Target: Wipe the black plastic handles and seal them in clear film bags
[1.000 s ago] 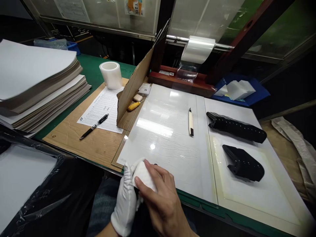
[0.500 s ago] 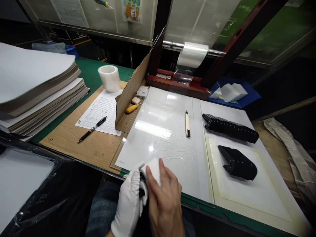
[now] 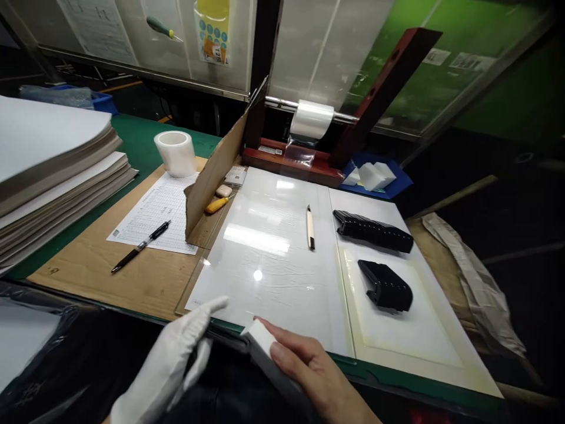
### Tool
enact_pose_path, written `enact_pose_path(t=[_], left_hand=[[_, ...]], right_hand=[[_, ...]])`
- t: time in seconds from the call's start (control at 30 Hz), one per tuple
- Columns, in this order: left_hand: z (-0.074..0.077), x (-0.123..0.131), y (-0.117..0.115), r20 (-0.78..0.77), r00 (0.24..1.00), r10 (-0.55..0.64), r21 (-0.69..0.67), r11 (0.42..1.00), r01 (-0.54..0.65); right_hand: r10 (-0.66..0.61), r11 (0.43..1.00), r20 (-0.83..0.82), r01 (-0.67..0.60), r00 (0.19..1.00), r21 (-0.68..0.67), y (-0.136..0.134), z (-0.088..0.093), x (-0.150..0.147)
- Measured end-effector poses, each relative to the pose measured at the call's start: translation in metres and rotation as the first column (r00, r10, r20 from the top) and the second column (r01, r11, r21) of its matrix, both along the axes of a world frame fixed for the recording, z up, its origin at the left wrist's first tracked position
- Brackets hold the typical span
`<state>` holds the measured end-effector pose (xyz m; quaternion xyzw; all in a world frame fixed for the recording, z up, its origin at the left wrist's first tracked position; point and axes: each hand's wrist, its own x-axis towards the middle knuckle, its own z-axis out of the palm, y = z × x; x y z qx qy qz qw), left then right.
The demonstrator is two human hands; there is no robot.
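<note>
My left hand (image 3: 170, 356), in a white glove, is low at the table's front edge, with its index finger stretched out and its thumb apart. Between them sits one end of a dark black piece (image 3: 229, 340), partly hidden and hard to see against the dark clothing. Bare fingers of my right hand (image 3: 315, 365) are closed round a white foam block (image 3: 261, 337), which touches the other end of the black piece. Beyond the hands lies a glass-covered white sheet (image 3: 265, 294) with a cutter knife (image 3: 310, 228) on it.
To the right lie two groups of black parts with small holes (image 3: 375, 231) (image 3: 388, 287). Behind them stands a blue bin (image 3: 399, 184) of white blocks. A film roll (image 3: 312, 119), cardboard divider (image 3: 216, 171), tape roll (image 3: 175, 156), pen (image 3: 140, 247) and paper stack (image 3: 57, 176) surround the work area.
My hands have moved apart; the left has shifted left and its index finger is extended. The foam block has tilted down beside the black piece. The camera view has turned right.
</note>
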<state>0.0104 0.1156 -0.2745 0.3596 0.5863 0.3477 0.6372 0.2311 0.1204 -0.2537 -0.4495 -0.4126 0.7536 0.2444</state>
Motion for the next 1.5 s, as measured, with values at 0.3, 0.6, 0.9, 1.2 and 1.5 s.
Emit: enact_pose_path(t=[0.3, 0.6, 0.9, 1.2, 1.5], left_hand=[[0.014, 0.016, 0.007, 0.023, 0.998, 0.062, -0.022, 0.998, -0.061], [-0.005, 0.055, 0.001, 0.282, 0.853, 0.439, -0.284, 0.887, -0.363], [-0.012, 0.051, -0.006, 0.400, 0.891, 0.216, -0.338, 0.938, -0.075], [-0.020, 0.043, -0.015, 0.450, 0.875, 0.180, -0.343, 0.939, -0.017], [-0.015, 0.041, -0.019, 0.494, 0.841, 0.220, -0.391, 0.920, -0.011]], right_hand=[[-0.017, 1.000, 0.025, 0.017, 1.000, 0.024, 0.004, 0.004, 0.011], [-0.523, 0.711, 0.308, 0.207, 0.795, 0.672, -0.014, -0.045, -0.035], [-0.414, 0.261, 0.509, -0.437, 0.755, 0.861, 0.006, -0.043, -0.006], [-0.407, 0.359, 0.555, -0.431, 0.726, 0.828, 0.003, -0.042, -0.010], [-0.344, 0.378, 0.545, -0.419, 0.765, 0.826, 0.002, -0.037, -0.003]])
